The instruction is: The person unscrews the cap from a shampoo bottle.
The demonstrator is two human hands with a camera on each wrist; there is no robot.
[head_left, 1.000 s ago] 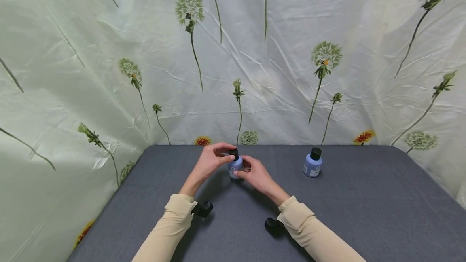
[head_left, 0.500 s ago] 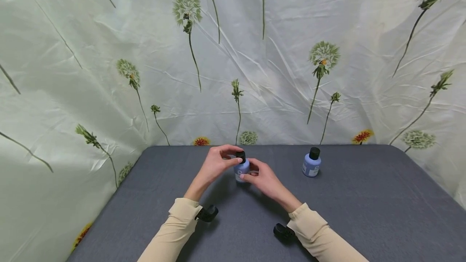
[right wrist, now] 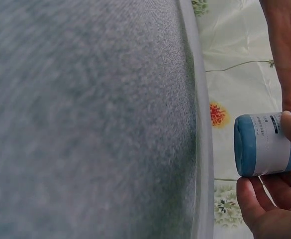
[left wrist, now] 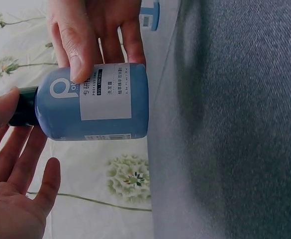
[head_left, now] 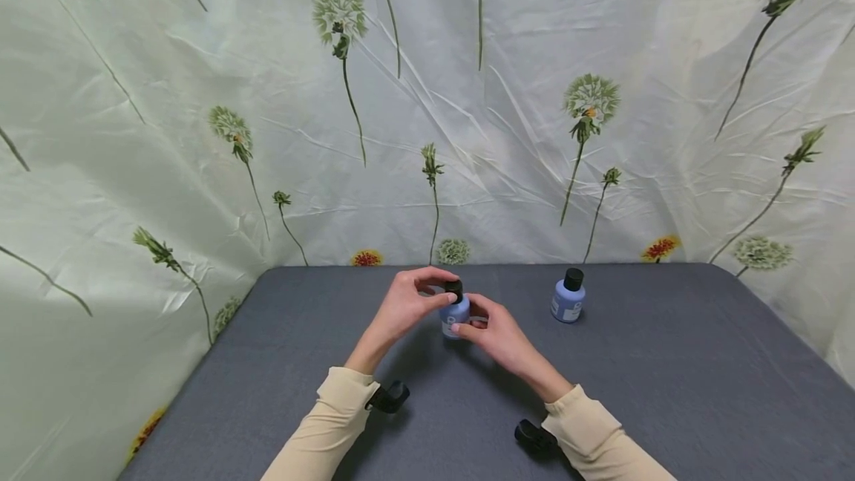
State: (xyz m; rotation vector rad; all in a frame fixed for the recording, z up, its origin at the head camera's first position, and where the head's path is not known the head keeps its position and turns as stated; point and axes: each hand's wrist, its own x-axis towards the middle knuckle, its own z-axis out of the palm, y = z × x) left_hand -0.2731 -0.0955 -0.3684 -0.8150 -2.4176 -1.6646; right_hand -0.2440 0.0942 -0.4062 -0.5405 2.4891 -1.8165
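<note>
A table [head_left: 668, 392] fills the near half of the head view, with a cloth [head_left: 508, 132] hung behind it at 12 o'clock and along its left side at 9 o'clock. Near the table's middle, a bottle [head_left: 455, 315] is just off the surface, between the left hand [head_left: 407, 306] at its 9 o'clock and the right hand [head_left: 497, 332] at its 4 o'clock. The cap [head_left: 454, 289] sits on top of it. A second bottle [head_left: 566, 299] stands on the table at 3 o'clock of the first, well apart, nearer the cloth.

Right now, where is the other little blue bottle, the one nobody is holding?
In the head view, the second blue bottle stands upright on the grey table, toward the back and to the right of both hands, near the flowered curtain.
</note>
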